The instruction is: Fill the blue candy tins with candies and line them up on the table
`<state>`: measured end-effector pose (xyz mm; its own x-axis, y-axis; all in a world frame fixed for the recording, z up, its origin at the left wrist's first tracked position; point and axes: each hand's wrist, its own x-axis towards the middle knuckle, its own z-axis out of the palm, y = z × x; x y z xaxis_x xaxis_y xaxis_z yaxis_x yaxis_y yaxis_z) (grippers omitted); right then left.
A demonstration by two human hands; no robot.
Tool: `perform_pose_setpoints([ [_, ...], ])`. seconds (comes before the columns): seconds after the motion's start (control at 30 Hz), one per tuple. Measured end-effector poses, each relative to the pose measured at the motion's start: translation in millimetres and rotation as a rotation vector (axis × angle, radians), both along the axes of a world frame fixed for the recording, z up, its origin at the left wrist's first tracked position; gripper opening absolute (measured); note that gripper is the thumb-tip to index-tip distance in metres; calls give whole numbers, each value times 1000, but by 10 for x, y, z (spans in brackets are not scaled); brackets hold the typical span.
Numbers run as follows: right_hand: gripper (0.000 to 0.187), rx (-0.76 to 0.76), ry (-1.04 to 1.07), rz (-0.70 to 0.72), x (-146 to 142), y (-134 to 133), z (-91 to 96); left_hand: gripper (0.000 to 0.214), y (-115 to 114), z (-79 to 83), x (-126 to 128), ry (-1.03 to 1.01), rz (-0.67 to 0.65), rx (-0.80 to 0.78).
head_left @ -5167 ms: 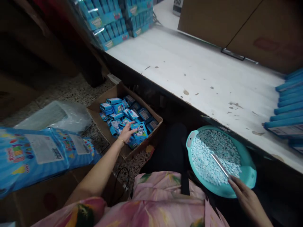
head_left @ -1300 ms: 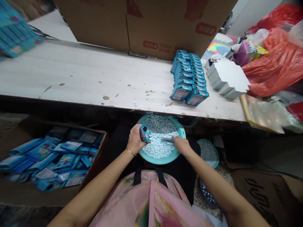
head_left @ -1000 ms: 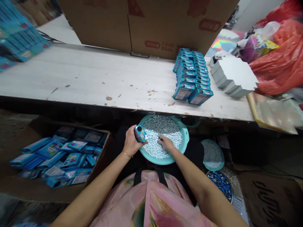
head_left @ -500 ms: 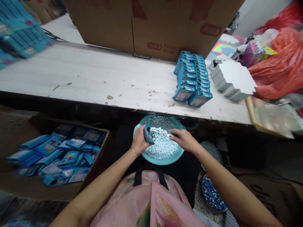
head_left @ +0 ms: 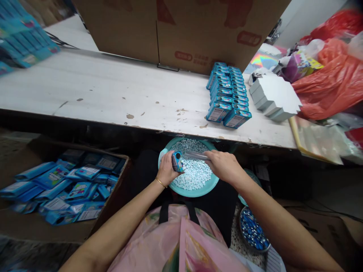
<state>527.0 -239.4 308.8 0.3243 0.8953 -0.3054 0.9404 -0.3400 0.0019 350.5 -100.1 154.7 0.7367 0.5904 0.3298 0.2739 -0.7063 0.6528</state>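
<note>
On a scuffed bench (head_left: 107, 90), two rows of boxes (head_left: 227, 96) stand apparently finished; loose packs (head_left: 82, 189) in a carton (head_left: 56, 232) seem pending. Over a basin (head_left: 198, 193) of pellets (head_left: 195, 176), the left hand (head_left: 165, 170) grips one box (head_left: 177, 162), the right hand (head_left: 224, 164) a shiny scoop (head_left: 195, 155).

From beside the bench, I'd say a single head-worn camera looks forward and steeply down over its wearer's pink patterned clothing (head_left: 161, 243). It takes in a wide sweep: the turquoise basin (head_left: 193, 193) close below, near the centre, the white bench (head_left: 119, 94) crossing farther out.
</note>
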Motion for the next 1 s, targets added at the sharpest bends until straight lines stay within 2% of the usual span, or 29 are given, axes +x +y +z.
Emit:
perform_pose_setpoints([
  [0.07, 31, -36, 21, -78, 138, -111, -281, 97, 34, 4, -38, -14, 19, -15],
  [0.13, 29, -126, 86, -174, 184, -159, -659, 97, 63, 21, -82, -37, 29, -28],
  [0.2, 28, -178, 166, -228, 96, -111, -1052, 96, 82, 49, -131, -57, 36, -41],
  [0.27, 30, -160, 234, -227, -90, 17, -1378, 95, 93, 81, -187, -64, 45, -58],
  [0.37, 35, -85, 338, -213, -358, 236, -1677, 94, 112, 117, -279, -49, 71, -90],
  [0.47, 36, -15, 433, -222, -408, 323, -1793, 92, 150, 129, -355, -31, 111, -125],
  [0.57, 35, 42, 498, -232, -250, 227, -1761, 93, 190, 122, -384, -29, 144, -135],
  [0.67, 34, 122, 554, -223, -32, 41, -1552, 93, 206, 103, -359, -29, 148, -119],
  [0.83, 33, 238, 598, -146, 167, -145, -896, 95, 169, 50, -225, 8, 90, -66],
  [0.93, 33, 212, 517, -69, 131, -111, -510, 97, 109, 30, -115, 43, 30, -34],
  [1.0, 33, 164, 402, -25, 60, -52, -321, 96, 62, 31, -52, 63, -15, -12],
])
